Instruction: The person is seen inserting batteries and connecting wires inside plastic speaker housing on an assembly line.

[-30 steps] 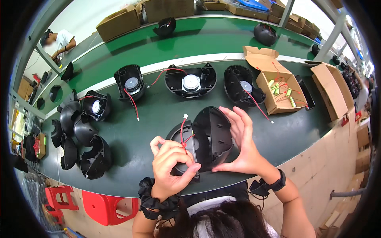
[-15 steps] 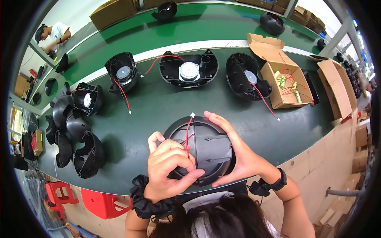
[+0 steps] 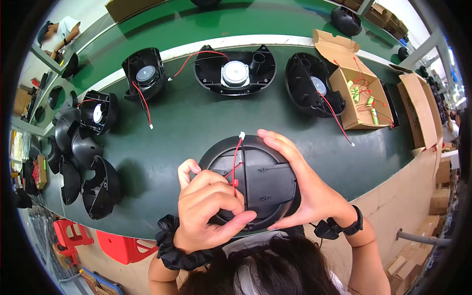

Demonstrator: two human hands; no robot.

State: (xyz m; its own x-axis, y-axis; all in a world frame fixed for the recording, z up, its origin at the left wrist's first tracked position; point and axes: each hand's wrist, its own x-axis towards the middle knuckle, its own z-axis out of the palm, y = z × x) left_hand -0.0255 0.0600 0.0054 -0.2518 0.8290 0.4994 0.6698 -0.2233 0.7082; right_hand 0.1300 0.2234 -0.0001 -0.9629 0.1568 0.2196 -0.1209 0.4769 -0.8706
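Note:
A round black plastic housing (image 3: 270, 183) is between my two hands at the near edge of the table, its flat panelled side up. My left hand (image 3: 209, 206) is closed at its left side, fingers curled over the panel and thumb stretched across the lower part. What lies under those fingertips is hidden. My right hand (image 3: 317, 194) grips the right rim, fingers at the far edge and thumb at the near edge. From the housing's middle a red wire (image 3: 235, 164) runs past my left fingers to a white connector (image 3: 242, 135) at the far rim.
Beyond the hands stand black shells with speakers, one in the middle (image 3: 202, 73). An open carton (image 3: 361, 115) holds green cells with red wires at the right. Black shell parts (image 3: 101, 196) cluster at the left. A red stool (image 3: 120, 248) is below the table edge.
The view has shifted, and the housing looks slightly larger and tilted differently, showing its panel flatter. Both hands keep nearly the same hold on it.

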